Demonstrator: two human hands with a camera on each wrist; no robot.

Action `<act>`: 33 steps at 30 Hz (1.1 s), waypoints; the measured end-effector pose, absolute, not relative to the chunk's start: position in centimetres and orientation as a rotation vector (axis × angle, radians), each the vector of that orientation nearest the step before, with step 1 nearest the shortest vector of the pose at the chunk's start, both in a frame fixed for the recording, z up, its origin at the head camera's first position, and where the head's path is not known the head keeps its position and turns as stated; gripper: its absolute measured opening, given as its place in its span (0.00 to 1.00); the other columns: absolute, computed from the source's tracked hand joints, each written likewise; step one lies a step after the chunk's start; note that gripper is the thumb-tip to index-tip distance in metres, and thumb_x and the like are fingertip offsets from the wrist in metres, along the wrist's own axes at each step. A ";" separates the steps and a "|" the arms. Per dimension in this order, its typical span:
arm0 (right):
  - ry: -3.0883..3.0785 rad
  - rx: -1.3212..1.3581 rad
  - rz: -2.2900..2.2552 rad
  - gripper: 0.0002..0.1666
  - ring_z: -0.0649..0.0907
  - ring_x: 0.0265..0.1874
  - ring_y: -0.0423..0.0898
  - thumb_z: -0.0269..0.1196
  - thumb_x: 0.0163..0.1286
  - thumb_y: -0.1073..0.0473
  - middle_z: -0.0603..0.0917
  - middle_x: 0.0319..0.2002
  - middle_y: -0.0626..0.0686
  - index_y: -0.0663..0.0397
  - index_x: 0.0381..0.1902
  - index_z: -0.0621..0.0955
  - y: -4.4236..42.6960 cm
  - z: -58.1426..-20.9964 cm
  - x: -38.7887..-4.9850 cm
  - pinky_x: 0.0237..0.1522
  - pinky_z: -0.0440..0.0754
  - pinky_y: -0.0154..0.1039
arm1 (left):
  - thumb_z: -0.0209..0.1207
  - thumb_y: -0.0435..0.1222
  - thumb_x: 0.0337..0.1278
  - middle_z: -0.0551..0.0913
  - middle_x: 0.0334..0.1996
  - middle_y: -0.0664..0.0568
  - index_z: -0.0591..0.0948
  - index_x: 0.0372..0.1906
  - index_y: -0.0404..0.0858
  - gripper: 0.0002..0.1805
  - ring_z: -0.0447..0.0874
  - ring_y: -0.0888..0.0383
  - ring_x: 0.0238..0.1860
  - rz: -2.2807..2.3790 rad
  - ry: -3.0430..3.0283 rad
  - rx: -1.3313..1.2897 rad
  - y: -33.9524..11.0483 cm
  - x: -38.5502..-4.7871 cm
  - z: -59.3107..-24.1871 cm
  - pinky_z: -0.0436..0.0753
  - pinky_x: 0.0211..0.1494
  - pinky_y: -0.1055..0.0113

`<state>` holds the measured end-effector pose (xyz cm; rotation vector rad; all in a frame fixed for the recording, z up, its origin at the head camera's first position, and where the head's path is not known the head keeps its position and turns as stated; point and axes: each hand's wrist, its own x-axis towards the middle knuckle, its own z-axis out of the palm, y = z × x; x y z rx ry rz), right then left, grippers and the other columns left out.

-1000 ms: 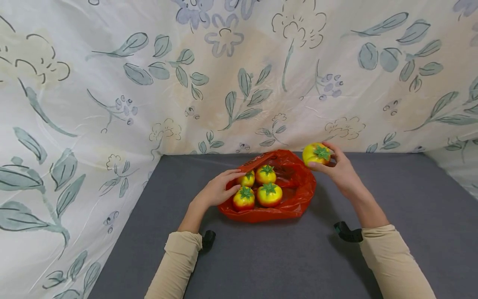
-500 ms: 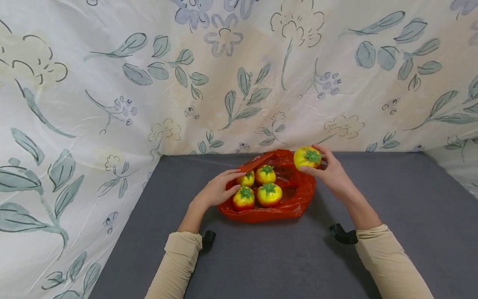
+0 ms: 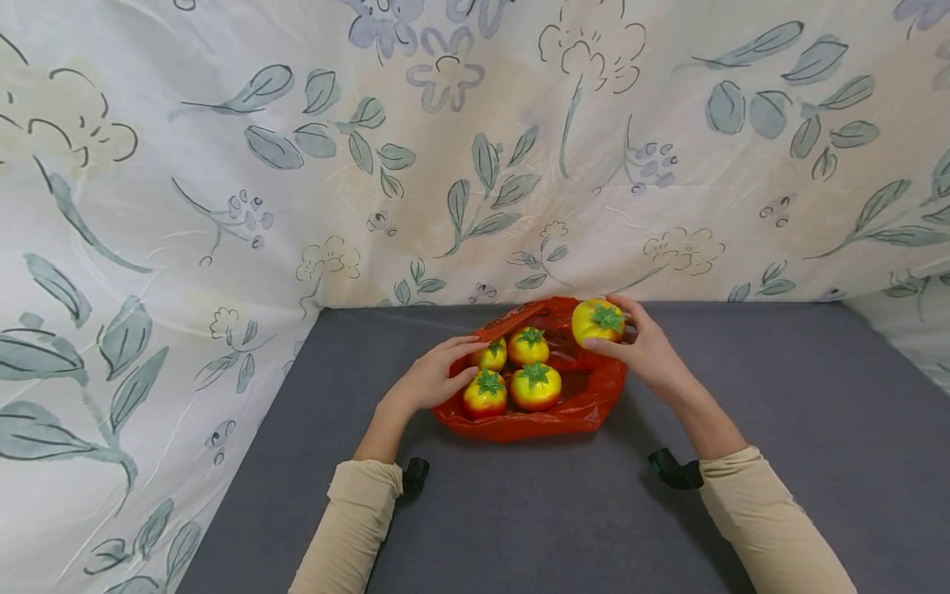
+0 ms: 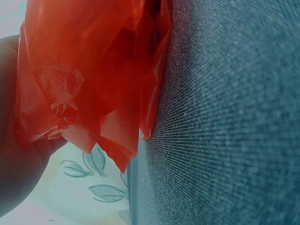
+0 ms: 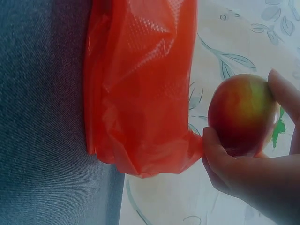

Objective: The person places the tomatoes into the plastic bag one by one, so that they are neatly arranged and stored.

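Observation:
A red plastic bag [image 3: 609, 388] lies with its mouth spread, several yellow-red toy tomatoes [image 3: 536, 386] with green leaf tops inside it. My left hand [image 3: 430, 375] rests over the bag's left rim, thumb and fingers extended and apart, reaching in beside the tomatoes at that side. The left wrist view has the red bag wall [image 4: 84, 70] covering much of that hand, so its fingertips are hidden there. My right hand [image 3: 644, 351] grips another toy tomato [image 3: 596, 320] above the bag's back right rim, its fingers behind and thumb in front.
The bag stands on a dark grey table [image 3: 519, 511] near its back edge. White cloth [image 3: 460, 148] printed with leaves and flowers hangs behind and along the left side. Black wrist-camera mounts [image 3: 675, 470] stick out from both beige sleeves.
My right hand has carried its toy tomato to the left and slightly down, from beside the bag to over its right part. The left hand and bag have stayed in place.

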<state>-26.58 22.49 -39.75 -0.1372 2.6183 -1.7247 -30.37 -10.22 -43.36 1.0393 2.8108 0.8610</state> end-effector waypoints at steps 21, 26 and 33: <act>2.685 -0.204 -1.607 0.53 0.65 0.61 0.63 0.69 0.61 0.49 0.60 0.66 0.66 0.54 0.74 0.51 20.9 -41.2 -26.7 0.59 0.66 0.60 | 0.57 0.39 0.65 0.66 0.67 0.47 0.72 0.66 0.44 0.25 0.63 0.49 0.66 0.851 2.812 1.013 -10.1 -30.5 -43.6 0.64 0.66 0.49; 2.694 -0.182 -1.576 0.54 0.65 0.60 0.61 0.69 0.60 0.47 0.58 0.68 0.65 0.52 0.74 0.51 20.7 -41.4 -26.7 0.59 0.65 0.60 | 0.57 0.38 0.65 0.67 0.66 0.46 0.72 0.66 0.43 0.24 0.63 0.49 0.67 0.863 2.809 1.042 -10.1 -30.6 -43.6 0.63 0.66 0.50; 2.755 -0.207 -1.520 0.52 0.69 0.58 0.60 0.69 0.60 0.48 0.62 0.65 0.64 0.54 0.73 0.54 20.4 -42.2 -26.9 0.59 0.66 0.59 | 0.57 0.38 0.65 0.67 0.66 0.47 0.73 0.65 0.43 0.24 0.63 0.49 0.66 0.870 2.807 1.043 -10.2 -30.6 -43.6 0.64 0.66 0.50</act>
